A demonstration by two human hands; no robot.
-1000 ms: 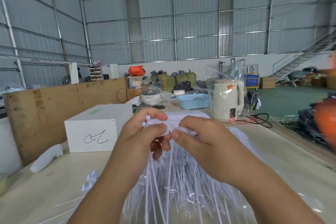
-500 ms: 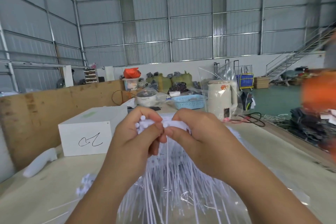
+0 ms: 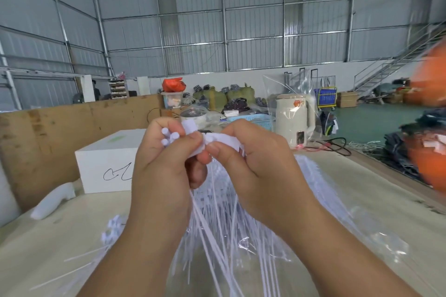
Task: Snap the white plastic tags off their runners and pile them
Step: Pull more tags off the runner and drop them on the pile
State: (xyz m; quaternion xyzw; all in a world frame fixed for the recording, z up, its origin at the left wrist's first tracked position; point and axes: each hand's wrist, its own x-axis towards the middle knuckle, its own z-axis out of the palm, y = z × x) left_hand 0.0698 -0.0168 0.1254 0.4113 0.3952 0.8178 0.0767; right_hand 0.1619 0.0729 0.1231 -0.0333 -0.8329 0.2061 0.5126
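Observation:
Both hands are raised in front of me over the table. My left hand [image 3: 164, 164] grips a bunch of white plastic tags [image 3: 170, 137], whose round heads stick out above its fingers. My right hand [image 3: 255, 164] pinches the white runner strip [image 3: 229, 143] between thumb and forefinger, right against the left thumb. Long thin white tag tails [image 3: 217, 224] hang down from both hands. A loose heap of white tags [image 3: 113, 229] lies on the table at lower left. More tags in clear plastic [image 3: 313, 176] lie behind the right hand.
A white box [image 3: 106, 161] with a black scribble stands at the left, a white foam piece [image 3: 53, 202] beside it. A cream kettle [image 3: 295, 120] in a clear bag and a blue basket [image 3: 251, 119] stand at the back. A blurred orange object [image 3: 429, 152] fills the right edge.
The strip between my thumbs has bent upward at the left end, and the tag heads show more above my left hand. The camera view has shifted slightly.

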